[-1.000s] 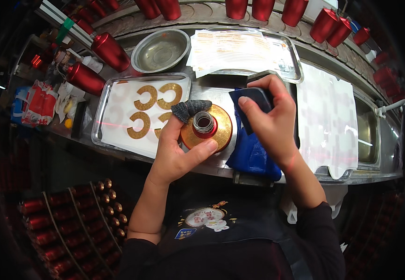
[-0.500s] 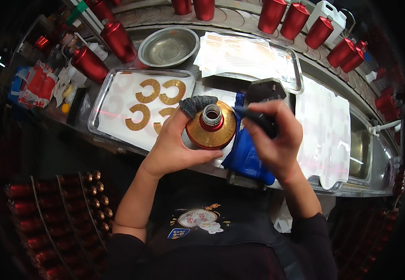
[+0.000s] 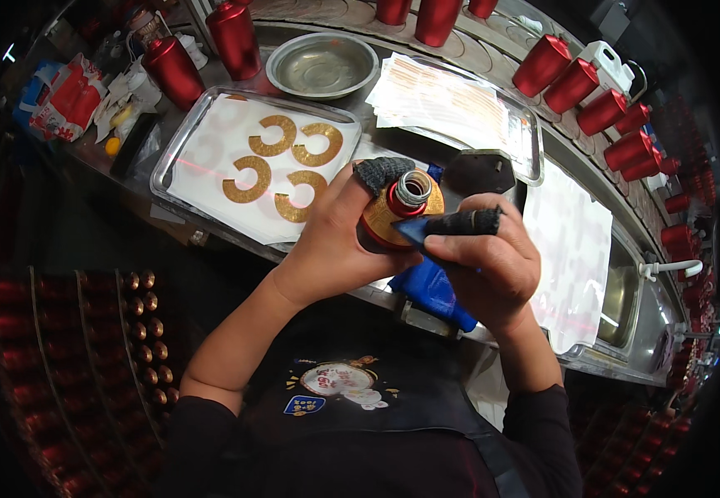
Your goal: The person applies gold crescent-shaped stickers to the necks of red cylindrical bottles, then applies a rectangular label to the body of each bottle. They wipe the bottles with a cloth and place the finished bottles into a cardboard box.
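My left hand is wrapped around a red metal bottle, which tilts with its open threaded mouth up. A gold ring-shaped label covers the bottle's shoulder around the neck. In my right hand is a blue flat-tipped scraper, its tip against the near right part of the gold label. Dark knitted finger covers sit on one finger of each hand. Left of the bottle, several C-shaped gold labels lie on white sheets in a metal tray.
A blue cloth-covered support and a dark angular block are by my hands. Behind stand a metal basin, a stack of label sheets and several red bottles. White sheets lie beside the sink.
My right hand has brought the scraper down onto the gold label. The bottle has tilted in my left hand. The whole view has shifted slightly.
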{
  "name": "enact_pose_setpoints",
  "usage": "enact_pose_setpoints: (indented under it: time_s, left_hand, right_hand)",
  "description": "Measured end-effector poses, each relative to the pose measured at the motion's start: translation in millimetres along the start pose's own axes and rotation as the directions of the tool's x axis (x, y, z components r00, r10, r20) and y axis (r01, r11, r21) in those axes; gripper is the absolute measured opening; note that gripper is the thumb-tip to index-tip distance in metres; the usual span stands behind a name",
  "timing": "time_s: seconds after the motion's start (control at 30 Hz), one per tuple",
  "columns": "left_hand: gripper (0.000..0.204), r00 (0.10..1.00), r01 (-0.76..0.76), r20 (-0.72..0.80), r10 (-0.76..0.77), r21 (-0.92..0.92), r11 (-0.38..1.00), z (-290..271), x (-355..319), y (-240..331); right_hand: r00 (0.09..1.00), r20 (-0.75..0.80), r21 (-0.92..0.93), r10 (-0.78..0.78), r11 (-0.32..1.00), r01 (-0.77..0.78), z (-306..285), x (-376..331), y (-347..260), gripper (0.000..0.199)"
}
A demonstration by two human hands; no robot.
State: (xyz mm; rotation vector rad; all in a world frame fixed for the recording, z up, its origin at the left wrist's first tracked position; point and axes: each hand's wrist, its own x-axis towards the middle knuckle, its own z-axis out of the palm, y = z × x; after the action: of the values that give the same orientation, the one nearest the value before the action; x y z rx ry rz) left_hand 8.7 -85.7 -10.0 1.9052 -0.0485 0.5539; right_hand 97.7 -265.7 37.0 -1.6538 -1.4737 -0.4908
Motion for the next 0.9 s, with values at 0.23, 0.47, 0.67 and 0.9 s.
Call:
enact_pose_setpoints:
  time_s: [0.23,0.47,0.67,0.9]
  left_hand:
    - [0.066,0.988,-0.071,-0.135,0.081,0.073,0.995,16.1,-5.9,-5.7]
    - [0.066,0.953,-0.106,-0.256,0.16,0.212,0.971,31.1,-10.0,-12.1]
    - [0.067,0.927,-0.061,-0.331,0.176,0.331,0.942,42.4,-14.1,-20.1]
    - [0.09,0.975,-0.075,-0.2,0.1,0.131,0.989,20.6,-11.5,-15.6]
  right_hand:
    - [0.995,-0.072,-0.022,0.073,0.997,-0.075,5.3,-9.6,-12.6,0.026]
    - [1.0,-0.004,-0.07,-0.009,0.998,0.008,5.4,-8.2,-10.3,0.028]
    - [0.992,-0.076,-0.063,0.1,0.993,-0.105,11.5,-6.9,-15.2,0.035]
    - [0.979,-0.125,-0.076,0.16,0.982,-0.17,-1.4,-5.8,-15.1,0.03]
